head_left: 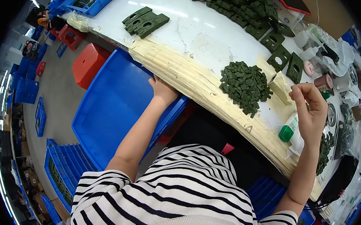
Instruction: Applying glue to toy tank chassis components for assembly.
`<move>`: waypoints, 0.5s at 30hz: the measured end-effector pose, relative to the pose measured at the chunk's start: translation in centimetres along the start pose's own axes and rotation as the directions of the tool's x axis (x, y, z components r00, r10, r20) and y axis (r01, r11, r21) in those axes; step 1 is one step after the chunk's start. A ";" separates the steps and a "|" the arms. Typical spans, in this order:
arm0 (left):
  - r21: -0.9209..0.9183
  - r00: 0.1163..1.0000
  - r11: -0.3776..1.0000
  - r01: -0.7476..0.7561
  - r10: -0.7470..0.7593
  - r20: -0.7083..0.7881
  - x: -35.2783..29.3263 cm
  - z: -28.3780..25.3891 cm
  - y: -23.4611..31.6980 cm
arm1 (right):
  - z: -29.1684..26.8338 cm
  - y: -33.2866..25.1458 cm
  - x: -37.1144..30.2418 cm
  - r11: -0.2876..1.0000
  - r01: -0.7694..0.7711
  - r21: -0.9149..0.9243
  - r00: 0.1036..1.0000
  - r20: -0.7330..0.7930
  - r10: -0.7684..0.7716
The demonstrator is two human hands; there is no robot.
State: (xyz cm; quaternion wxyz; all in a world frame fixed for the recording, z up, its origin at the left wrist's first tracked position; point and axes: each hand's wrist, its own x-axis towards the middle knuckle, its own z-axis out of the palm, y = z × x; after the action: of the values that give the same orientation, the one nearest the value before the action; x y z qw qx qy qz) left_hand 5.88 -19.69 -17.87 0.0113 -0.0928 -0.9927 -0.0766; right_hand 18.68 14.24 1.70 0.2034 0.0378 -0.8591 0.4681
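My left hand point(164, 91) is at the edge of the table, over the near rim of a large blue bin point(109, 107). Its fingertips are hidden against the cream padded strip point(183, 71) along the table's edge. On the right, my right hand point(313, 115) is raised above the table with fingers curled toward the thumb; anything between them is too small to make out. Close to it are a green-capped bottle point(287, 132) and a cream block point(281, 87). Left of these lies a heap of small dark green pieces point(245, 85).
Dark green flat parts with round holes point(145, 22) lie at the table's far left; a larger pile point(246, 8) is at the back. Bags and a spool point(324, 82) crowd the right. A red stool point(89, 64) and blue crates point(66, 163) stand on the floor at left.
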 end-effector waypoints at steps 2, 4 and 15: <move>-0.018 0.997 0.999 -0.032 0.031 -0.071 0.2 0.7 -0.2 | 0.0 -0.1 0.1 1.000 -0.001 0.002 1.000 0.003 0.001; -0.042 0.996 0.999 -0.029 0.026 -0.081 0.3 0.9 -0.2 | 0.0 0.0 0.1 1.000 0.002 0.001 1.000 0.003 -0.002; -0.223 0.992 0.969 -0.109 0.093 -0.081 -3.0 -1.7 -2.7 | 0.0 -0.2 0.0 1.000 0.016 -0.009 1.000 0.006 -0.016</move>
State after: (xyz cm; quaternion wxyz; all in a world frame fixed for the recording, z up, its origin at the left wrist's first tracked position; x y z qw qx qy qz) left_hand 8.31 -23.14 -16.67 0.0392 -0.1412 -0.9703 -0.1923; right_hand 18.67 14.13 1.84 0.2049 0.0451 -0.8614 0.4626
